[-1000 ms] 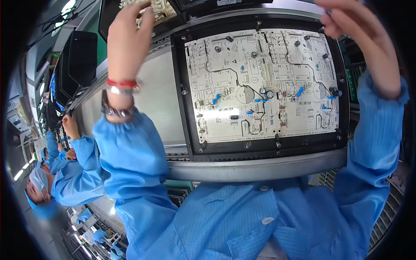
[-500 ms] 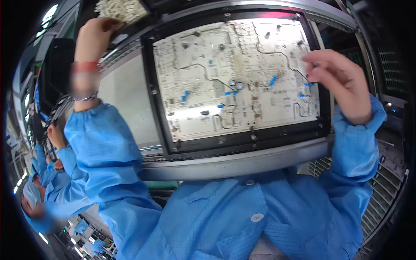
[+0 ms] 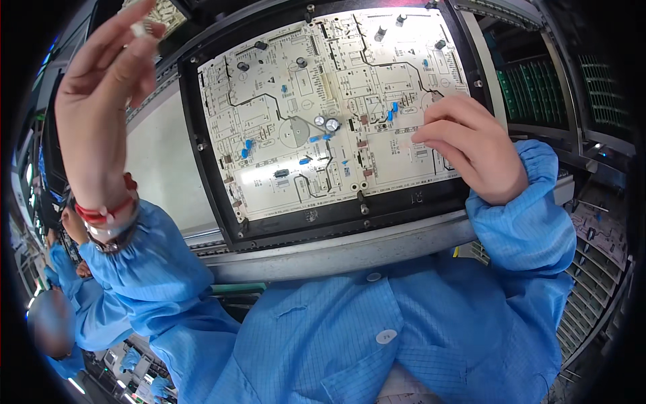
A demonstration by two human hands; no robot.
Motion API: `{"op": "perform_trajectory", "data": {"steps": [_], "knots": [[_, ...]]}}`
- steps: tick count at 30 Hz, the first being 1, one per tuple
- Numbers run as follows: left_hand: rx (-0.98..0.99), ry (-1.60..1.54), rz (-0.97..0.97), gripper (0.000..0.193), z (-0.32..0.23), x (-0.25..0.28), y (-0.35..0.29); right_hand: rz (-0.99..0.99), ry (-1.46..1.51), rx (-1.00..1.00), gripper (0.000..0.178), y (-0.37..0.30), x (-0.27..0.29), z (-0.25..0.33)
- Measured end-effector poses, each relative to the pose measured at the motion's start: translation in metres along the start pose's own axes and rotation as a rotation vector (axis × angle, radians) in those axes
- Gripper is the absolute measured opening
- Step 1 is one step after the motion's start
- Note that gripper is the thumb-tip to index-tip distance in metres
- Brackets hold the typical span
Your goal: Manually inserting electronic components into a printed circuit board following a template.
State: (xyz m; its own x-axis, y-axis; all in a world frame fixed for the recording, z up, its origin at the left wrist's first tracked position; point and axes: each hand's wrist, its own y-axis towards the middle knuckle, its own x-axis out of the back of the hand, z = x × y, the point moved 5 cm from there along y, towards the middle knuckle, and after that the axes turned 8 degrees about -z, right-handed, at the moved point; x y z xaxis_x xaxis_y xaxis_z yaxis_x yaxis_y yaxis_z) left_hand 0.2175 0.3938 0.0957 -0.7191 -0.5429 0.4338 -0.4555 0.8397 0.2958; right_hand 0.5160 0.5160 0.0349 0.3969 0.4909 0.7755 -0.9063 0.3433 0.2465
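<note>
My left hand [image 3: 101, 101] is raised at the far left, pinching a small white connector [image 3: 139, 29] between thumb and finger. Just beyond it lies a bin of white connectors [image 3: 167, 15], partly hidden by the fingers. A white printed circuit board [image 3: 390, 158] sits in a black frame [image 3: 282, 227] before me. Blue disc parts [image 3: 246, 148], round capacitors [image 3: 332, 124] and a long pale connector [image 3: 328, 87] stand on it. Over the board's right side, my right hand [image 3: 474, 145] has its fingers pressed together; whatever they hold, if anything, is hidden.
A metal rail [image 3: 336, 249] runs along the near side of the frame. A pale flat plate [image 3: 165, 158] lies left of it. Racks with green boards [image 3: 528, 94] stand at the right, and another board [image 3: 595, 229] lies at the lower right. A co-worker's sleeve [image 3: 101, 310] shows at left.
My left hand has come back from the bin, now with a white connector in its fingertips. My right hand has moved left and down over the board. The view has shifted slightly.
</note>
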Motion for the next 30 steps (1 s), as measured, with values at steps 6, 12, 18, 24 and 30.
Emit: {"op": "perform_trajectory", "data": {"steps": [6, 12, 18, 24, 30], "knots": [[0.181, -0.543, 0.378, 0.029, -0.016, -0.062, -0.020, -0.035, -0.036, 0.011, 0.013, -0.002, -0.006, -0.007], [0.246, -0.615, 0.520, 0.022, -0.034, -0.090, -0.022, -0.054, -0.073, 0.100, 0.012, -0.002, -0.007, 0.001], [0.127, -0.501, 0.633, 0.021, -0.045, -0.120, -0.014, -0.139, -0.125, 0.133, 0.014, -0.007, -0.015, 0.000], [0.127, -0.571, 0.665, 0.024, -0.057, -0.151, -0.002, -0.201, -0.142, 0.204, 0.019, -0.008, -0.015, 0.003], [0.487, -0.577, 0.482, 0.029, -0.052, -0.179, 0.011, -0.210, -0.121, 0.184, 0.019, -0.010, -0.018, -0.003]]}}
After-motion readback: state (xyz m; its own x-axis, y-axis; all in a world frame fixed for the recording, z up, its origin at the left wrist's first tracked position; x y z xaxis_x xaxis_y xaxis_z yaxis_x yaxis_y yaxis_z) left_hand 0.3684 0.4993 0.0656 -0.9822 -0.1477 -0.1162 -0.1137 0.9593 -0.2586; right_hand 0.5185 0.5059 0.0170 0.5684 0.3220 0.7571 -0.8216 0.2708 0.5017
